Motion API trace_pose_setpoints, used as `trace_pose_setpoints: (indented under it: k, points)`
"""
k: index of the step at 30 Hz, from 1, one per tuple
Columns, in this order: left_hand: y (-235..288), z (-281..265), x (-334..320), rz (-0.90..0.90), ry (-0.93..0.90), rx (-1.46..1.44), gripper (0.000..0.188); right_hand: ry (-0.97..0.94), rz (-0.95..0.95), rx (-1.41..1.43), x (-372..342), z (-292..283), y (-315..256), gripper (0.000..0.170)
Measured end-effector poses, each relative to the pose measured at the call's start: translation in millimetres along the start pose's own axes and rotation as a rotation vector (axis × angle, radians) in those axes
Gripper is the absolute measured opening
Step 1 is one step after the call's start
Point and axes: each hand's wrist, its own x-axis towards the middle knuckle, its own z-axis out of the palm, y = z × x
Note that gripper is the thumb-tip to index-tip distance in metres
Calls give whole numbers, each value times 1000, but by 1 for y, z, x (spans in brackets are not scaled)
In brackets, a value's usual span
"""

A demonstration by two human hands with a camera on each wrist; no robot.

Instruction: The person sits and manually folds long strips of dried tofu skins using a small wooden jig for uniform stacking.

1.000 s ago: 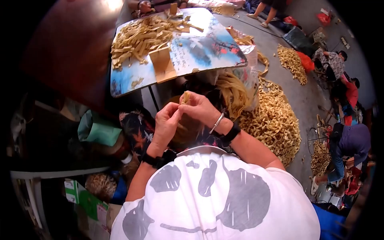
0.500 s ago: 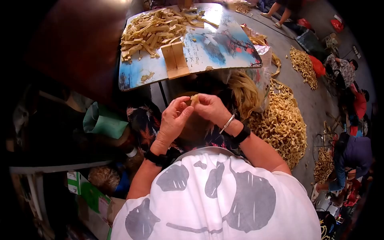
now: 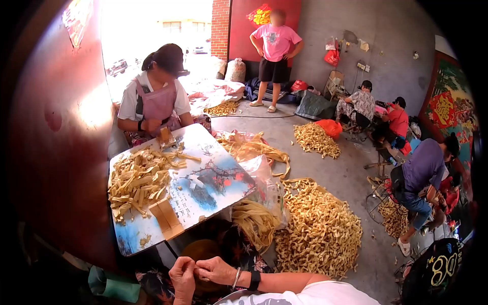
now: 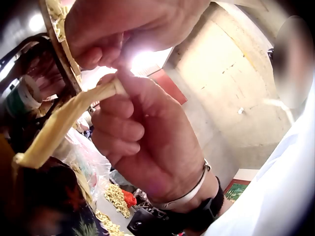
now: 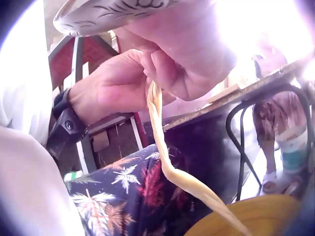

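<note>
In the head view my left hand (image 3: 182,274) and right hand (image 3: 216,270) meet at the lower edge, below the painted tabletop (image 3: 203,195). A long pale-yellow strip (image 4: 61,125), soft and folded like tofu skin, comes out between the right thumb and curled forefinger in the left wrist view. The left fingertips (image 4: 98,58) pinch close against the right thumb at the strip's upper end, which the fingers hide. In the right wrist view the strip (image 5: 170,169) hangs from the joined hands, bends, and runs down over a yellow round thing (image 5: 256,216).
Cut strips (image 3: 140,178) and an angled wooden piece (image 3: 166,218) lie on the tabletop. Long strips (image 3: 256,221) hang beside a large floor pile of knotted pieces (image 3: 320,229). A person (image 3: 157,96) works across the table; another stands behind, others at right.
The head view has tilted up, so the hands sit lower and the room shows. The left fingers, loosely spread half a second ago, have closed in against the right hand.
</note>
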Motion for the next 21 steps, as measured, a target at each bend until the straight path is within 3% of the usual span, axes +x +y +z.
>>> trace_pose_setpoints:
  k: [2,3,6,8,11,13,17,21]
  points:
    - [-3,-2,1,-189,-53,-128,2,20,43,99,3,-2,5,21]
    - [0,1,4,-185,-30,-138,10,21,296,298,5,-4,-3,21]
    - [-12,-5,7,-144,-216,-225,28,16,341,549,20,-26,-15,17]
    - [-22,-12,5,-205,-261,-185,26,33,292,487,31,-35,-16,22]
    - [-21,-23,13,-172,-154,-18,11,24,260,335,44,-43,-10,24]
    - [-19,-28,26,-81,-127,141,12,53,232,264,52,-43,-3,21]
    - [-16,-37,64,116,-119,410,14,171,28,-201,75,-44,2,16]
    - [-10,-46,106,286,-33,548,12,272,-131,-281,119,-44,7,13]
